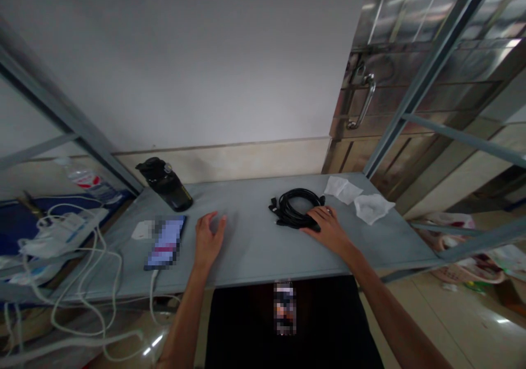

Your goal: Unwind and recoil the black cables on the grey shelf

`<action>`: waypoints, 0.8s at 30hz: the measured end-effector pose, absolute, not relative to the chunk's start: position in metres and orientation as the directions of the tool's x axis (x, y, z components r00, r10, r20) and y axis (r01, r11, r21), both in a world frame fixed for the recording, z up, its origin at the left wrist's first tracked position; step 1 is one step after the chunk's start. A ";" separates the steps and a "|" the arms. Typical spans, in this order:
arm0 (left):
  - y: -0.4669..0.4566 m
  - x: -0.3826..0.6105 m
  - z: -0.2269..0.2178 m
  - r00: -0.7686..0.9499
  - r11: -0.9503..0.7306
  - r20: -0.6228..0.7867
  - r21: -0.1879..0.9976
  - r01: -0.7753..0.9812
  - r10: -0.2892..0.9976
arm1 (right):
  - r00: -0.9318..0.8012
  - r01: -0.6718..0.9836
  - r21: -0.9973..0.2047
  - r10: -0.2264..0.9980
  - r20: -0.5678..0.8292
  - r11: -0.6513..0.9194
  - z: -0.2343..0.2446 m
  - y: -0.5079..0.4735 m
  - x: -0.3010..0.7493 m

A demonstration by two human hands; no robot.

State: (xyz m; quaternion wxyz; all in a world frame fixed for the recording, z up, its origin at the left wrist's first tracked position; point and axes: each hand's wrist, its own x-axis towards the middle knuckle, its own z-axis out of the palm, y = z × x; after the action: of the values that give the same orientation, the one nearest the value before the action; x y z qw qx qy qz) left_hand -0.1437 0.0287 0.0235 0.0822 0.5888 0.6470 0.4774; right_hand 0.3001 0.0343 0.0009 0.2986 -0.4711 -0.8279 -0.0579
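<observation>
A coiled black cable lies on the grey table, right of centre. My right hand rests on the coil's near right edge, fingers flat over it and not closed round it. My left hand lies open on the bare tabletop, fingers stretched forward, touching nothing else. A phone with a lit screen lies just left of that hand, with a white cable running off its near end.
A black bottle lies on its side at the table's back left. Two crumpled white tissues sit at the back right. White chargers and cords hang to the left. Metal frame bars stand at both sides.
</observation>
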 end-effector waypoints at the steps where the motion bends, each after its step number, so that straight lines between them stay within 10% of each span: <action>1: 0.029 -0.144 0.023 -0.293 -0.151 0.457 0.716 0.682 0.840 | -0.371 0.817 -0.192 0.750 0.548 0.544 0.002 0.034 0.300; 24: 0.029 -0.147 0.020 -0.326 -0.139 0.420 0.767 0.627 0.847 | -0.118 0.762 -0.394 0.708 0.697 0.515 0.016 0.024 0.304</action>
State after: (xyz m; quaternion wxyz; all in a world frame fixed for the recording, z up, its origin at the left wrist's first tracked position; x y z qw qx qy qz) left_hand -0.1470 0.0289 0.0201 0.1115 0.5699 0.6466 0.4947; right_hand 0.3044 0.0236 0.0165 0.4463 -0.4917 -0.7471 -0.0302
